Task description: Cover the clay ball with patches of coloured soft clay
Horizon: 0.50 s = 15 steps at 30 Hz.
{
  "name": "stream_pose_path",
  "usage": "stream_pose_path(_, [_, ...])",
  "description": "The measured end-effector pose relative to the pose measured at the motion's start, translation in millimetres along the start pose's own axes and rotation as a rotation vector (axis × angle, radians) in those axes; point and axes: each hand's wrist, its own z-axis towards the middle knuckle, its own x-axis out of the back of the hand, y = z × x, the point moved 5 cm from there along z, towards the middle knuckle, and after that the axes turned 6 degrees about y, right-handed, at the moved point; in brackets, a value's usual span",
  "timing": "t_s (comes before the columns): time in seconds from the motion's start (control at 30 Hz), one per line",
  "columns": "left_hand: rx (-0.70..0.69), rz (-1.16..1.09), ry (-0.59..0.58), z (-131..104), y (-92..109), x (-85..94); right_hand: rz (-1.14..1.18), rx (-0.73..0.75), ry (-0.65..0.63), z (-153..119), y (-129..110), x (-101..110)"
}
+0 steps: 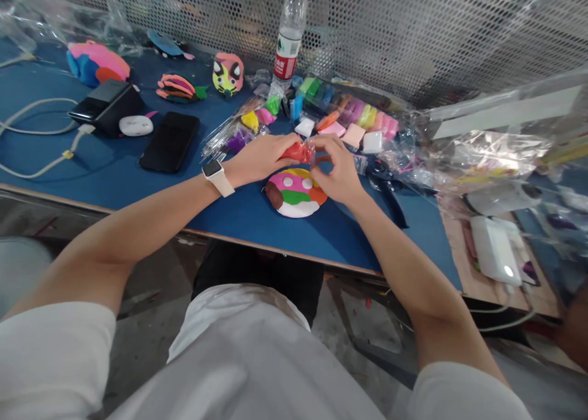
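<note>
Between my two hands is a small clear packet of red modelling clay (299,152). My left hand (264,157), with a watch (218,176) on its wrist, has its fingers closed on the packet's left side. The fingertips of my right hand (337,170) pinch the wrapper's right end. Just below them lies a round clay face (296,195) in pink, yellow, green, brown, orange and white, with two pale dots on it. Behind my hands sit wrapped clay pieces in many colours, among them a white block (372,142) and a purple one (237,140).
A water bottle (289,40) stands before the perforated metal panel (390,34). Finished clay figures, a phone (169,142), a black device (103,108) and cables lie at left. Scissors-like dark handles (390,193), plastic bags and a white charger (495,250) are at right.
</note>
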Motion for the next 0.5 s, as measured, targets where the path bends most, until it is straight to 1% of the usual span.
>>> stream_pose_path(0.13, [0.020, 0.032, -0.038, 0.2, 0.8, -0.7, 0.034, -0.005, -0.023, -0.2, -2.5, -0.5])
stream_pose_path(0.3, [0.030, 0.054, -0.043, 0.4, -0.2, 1.9, -0.027, -0.021, 0.038, -0.2, -7.2, 3.9])
stream_pose_path(0.5, [0.013, 0.150, -0.048, 1.5, 2.3, 7.2, -0.082, 0.022, 0.028, 0.6, -10.3, 5.2])
